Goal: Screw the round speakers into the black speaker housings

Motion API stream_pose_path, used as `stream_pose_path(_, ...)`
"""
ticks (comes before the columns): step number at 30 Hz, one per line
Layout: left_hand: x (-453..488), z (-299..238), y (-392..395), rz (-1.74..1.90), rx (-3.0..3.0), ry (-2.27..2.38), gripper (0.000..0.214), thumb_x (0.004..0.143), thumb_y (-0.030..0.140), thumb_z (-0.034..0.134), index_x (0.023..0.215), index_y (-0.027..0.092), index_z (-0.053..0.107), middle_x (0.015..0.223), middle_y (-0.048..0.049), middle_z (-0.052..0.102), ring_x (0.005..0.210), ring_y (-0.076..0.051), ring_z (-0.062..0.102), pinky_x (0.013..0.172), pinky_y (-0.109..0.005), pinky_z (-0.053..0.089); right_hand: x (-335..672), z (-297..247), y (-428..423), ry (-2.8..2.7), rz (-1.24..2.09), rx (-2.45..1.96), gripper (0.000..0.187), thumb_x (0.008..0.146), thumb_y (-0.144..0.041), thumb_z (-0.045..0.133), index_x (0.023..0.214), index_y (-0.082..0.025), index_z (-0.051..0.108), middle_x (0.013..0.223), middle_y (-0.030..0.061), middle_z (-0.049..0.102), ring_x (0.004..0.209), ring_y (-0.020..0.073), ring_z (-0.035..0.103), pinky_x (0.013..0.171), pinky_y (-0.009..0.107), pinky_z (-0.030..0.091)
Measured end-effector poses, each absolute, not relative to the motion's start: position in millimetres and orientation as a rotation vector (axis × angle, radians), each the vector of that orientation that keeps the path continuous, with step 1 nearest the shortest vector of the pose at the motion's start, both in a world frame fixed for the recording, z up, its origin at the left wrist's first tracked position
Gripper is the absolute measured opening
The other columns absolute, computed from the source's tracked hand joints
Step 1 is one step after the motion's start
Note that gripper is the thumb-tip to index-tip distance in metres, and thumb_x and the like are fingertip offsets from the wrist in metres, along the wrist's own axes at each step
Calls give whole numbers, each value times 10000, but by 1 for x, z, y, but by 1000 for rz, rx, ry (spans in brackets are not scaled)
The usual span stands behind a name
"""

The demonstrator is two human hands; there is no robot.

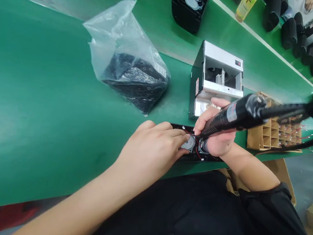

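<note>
At the near edge of the bench (37, 103) lies a black panel (197, 157). The left hand (154, 146) rests on it, grip open, fingertips touching a round speaker (188, 144). The right hand (216, 139) has its grip closed around a screwdriver (239, 115), whose tip points down just right of the speaker.

Light: bright and even from overhead, pale sheen washing the green surface (37, 103) top left.
Glare: white glints on the bag (117, 33) and the silver box (222, 56).
Shadows: soft, short, tucked under the bag.
Focus: centre crisp; the tool (229, 117) smears a touch toward the right.
Edges: wide-angle bend, straight lines bowing.
</note>
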State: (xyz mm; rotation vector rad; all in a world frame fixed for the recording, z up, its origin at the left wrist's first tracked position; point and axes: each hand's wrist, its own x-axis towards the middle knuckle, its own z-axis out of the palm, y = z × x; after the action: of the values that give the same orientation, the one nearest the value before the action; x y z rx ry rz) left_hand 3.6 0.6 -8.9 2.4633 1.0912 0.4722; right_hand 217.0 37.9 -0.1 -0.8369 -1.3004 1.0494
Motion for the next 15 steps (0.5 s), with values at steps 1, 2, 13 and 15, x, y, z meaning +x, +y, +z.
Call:
stream_pose_path(1,3,-11,0,527,2474,1080,131,1158,342,825,1201,281,933,1225,-90,992,1010,-370,825,779,-495,383,220,10,38,-1292,1000,-812,873,954,-1138,653,1352,-361,678,705,-101,637,435,158,562,455,325,554)
stream_pose_path(2,2,-13,-2,598,2483,1065,156,1175,346,809,1235,274,934,1229,-94,992,996,-362,826,779,-495,406,225,23,37,-1279,932,-771,782,1032,-1057,660,1423,-380,675,737,-100,667,458,159,595,486,325,595)
stream_pose_path(13,-25,-30,-23,939,2432,1117,362,1142,287,871,1498,352,848,1740,-144,818,1541,-433,800,1208,-617,666,246,105,62,-1167,561,-879,669,1023,-1031,729,1279,-413,733,686,-98,641,432,159,590,465,305,527)
stream_pose_path(15,-28,-31,-21,821,2457,1079,411,1128,296,879,1536,348,867,1860,-158,731,1667,-482,729,1260,-658,668,243,100,66,-1209,614,-858,683,924,-1016,885,1196,-405,746,691,-96,685,456,168,601,463,325,546)
